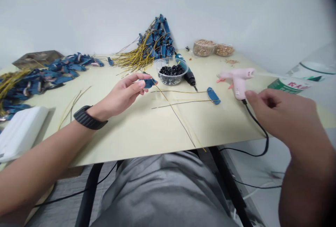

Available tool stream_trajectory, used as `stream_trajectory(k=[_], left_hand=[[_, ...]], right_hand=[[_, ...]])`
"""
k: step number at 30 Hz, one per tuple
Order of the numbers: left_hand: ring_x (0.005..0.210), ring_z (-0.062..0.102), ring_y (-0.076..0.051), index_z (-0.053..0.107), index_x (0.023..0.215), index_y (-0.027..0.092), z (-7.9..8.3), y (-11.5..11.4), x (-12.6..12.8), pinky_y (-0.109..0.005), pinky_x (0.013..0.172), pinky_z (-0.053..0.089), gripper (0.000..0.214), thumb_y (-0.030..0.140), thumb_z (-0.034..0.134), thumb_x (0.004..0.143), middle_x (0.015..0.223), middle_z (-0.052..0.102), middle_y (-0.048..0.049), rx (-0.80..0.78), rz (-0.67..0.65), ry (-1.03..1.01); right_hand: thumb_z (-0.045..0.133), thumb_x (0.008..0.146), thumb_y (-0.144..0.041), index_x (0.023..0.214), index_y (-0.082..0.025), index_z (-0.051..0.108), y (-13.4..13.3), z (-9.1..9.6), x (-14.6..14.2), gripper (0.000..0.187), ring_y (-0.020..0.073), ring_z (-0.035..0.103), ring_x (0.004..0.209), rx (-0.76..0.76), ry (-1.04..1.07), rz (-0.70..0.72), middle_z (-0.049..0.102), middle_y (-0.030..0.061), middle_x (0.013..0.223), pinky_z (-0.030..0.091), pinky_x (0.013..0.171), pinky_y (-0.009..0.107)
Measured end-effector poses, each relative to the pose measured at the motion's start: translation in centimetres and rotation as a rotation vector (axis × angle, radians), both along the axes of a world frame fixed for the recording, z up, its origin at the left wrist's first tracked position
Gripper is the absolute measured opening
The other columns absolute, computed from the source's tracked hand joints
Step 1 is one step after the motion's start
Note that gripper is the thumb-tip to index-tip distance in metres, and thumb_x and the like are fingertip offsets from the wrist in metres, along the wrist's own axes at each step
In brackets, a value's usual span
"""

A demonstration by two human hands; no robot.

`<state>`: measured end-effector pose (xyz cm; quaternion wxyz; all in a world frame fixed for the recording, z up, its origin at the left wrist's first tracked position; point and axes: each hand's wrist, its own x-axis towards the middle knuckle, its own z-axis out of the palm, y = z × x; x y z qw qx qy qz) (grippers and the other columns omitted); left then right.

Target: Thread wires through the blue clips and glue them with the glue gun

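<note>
My left hand (128,92) pinches a small dark-blue piece (150,82) between thumb and fingers, above the table. A yellow and black wire pair (173,110) trails from it toward the table's front edge. Beside it on the table lies another flat blue piece (213,96), its wires stretching left. My right hand (286,115) is loosely curled, its thumb close by the handle of a pink glue gun (239,80); whether they touch I cannot tell. The inside of its fingers is hidden. The glue gun points left, with a black cord running from its handle.
A clear bowl (160,66) of small black parts stands ahead, near a dark-green screwdriver-like tool (187,71). Wired blue pieces (161,40) pile up behind and at left (57,71). Two tubs (203,48) hold tan bits. A white block (22,132) sits left; a green-white container (291,85), right.
</note>
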<state>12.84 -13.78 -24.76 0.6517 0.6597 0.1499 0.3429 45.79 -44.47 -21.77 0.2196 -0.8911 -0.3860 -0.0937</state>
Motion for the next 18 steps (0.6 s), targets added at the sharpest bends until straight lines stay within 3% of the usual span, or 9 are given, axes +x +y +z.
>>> stream_trajectory(k=[1, 3, 6, 10, 13, 15, 18], left_hand=[[0.090, 0.071, -0.013, 0.100, 0.121, 0.025, 0.0, -0.1, 0.0, -0.025, 0.086, 0.061, 0.055, 0.065, 0.119, 0.088, 0.126, 0.093, -0.0082, -0.037, -0.029, 0.002], [0.088, 0.072, -0.013, 0.101, 0.123, 0.023, -0.2, -0.3, 0.0, -0.024, 0.085, 0.061, 0.056, 0.064, 0.118, 0.089, 0.125, 0.094, -0.0088, -0.105, -0.083, 0.001], [0.095, 0.078, -0.014, 0.102, 0.126, 0.019, -0.8, -0.2, 0.1, -0.022, 0.088, 0.063, 0.061, 0.067, 0.116, 0.091, 0.126, 0.096, -0.0107, -0.188, -0.152, -0.039], [0.102, 0.085, -0.016, 0.100, 0.129, 0.016, -1.4, 0.1, 0.1, -0.023, 0.096, 0.066, 0.062, 0.070, 0.111, 0.098, 0.130, 0.098, -0.0129, -0.283, -0.253, -0.075], [0.104, 0.088, -0.016, 0.099, 0.129, 0.014, -1.5, 0.3, 0.0, -0.022, 0.095, 0.067, 0.060, 0.065, 0.111, 0.099, 0.135, 0.098, -0.0147, -0.331, -0.324, -0.074], [0.103, 0.089, -0.016, 0.098, 0.129, 0.013, -1.4, 0.5, 0.0, -0.021, 0.094, 0.067, 0.059, 0.060, 0.113, 0.097, 0.134, 0.098, -0.0156, -0.354, -0.342, -0.071], [0.098, 0.089, -0.015, 0.095, 0.129, 0.011, -1.3, 1.1, 0.0, -0.020, 0.093, 0.069, 0.058, 0.059, 0.110, 0.101, 0.135, 0.097, -0.0183, -0.367, -0.327, -0.067]], right_hand=[[0.072, 0.113, -0.045, 0.082, -0.034, 0.045, 0.0, -0.4, 0.9, 0.042, 0.0320, 0.059, 0.073, 0.010, 0.007, -0.106, 0.062, 0.0058, 0.074, 0.041, 0.081, 0.048], [0.077, 0.113, -0.042, 0.093, -0.034, 0.051, 0.9, -0.9, 2.3, 0.034, 0.0355, 0.070, 0.091, -0.008, 0.058, -0.182, 0.076, 0.0117, 0.097, 0.048, 0.090, 0.049], [0.077, 0.115, -0.038, 0.101, -0.033, 0.054, 3.4, -0.9, 3.1, 0.028, 0.0378, 0.074, 0.111, -0.073, 0.100, -0.187, 0.083, 0.0207, 0.122, 0.051, 0.100, 0.049], [0.073, 0.124, -0.041, 0.114, -0.025, 0.072, 6.2, -0.4, 3.9, 0.019, 0.0372, 0.076, 0.113, -0.203, 0.203, -0.121, 0.086, 0.0259, 0.129, 0.052, 0.098, 0.047], [0.072, 0.123, -0.032, 0.127, -0.017, 0.084, 7.2, -0.5, 4.7, 0.020, 0.0395, 0.079, 0.116, -0.238, 0.202, -0.116, 0.087, 0.0313, 0.135, 0.053, 0.098, 0.049], [0.069, 0.122, -0.025, 0.133, -0.014, 0.088, 7.6, -0.6, 5.2, 0.024, 0.0408, 0.081, 0.119, -0.220, 0.194, -0.128, 0.087, 0.0329, 0.135, 0.055, 0.099, 0.049], [0.072, 0.120, -0.020, 0.129, -0.015, 0.089, 7.6, 0.2, 4.6, 0.020, 0.0380, 0.083, 0.121, -0.068, 0.158, -0.160, 0.089, 0.0306, 0.132, 0.059, 0.105, 0.048]])
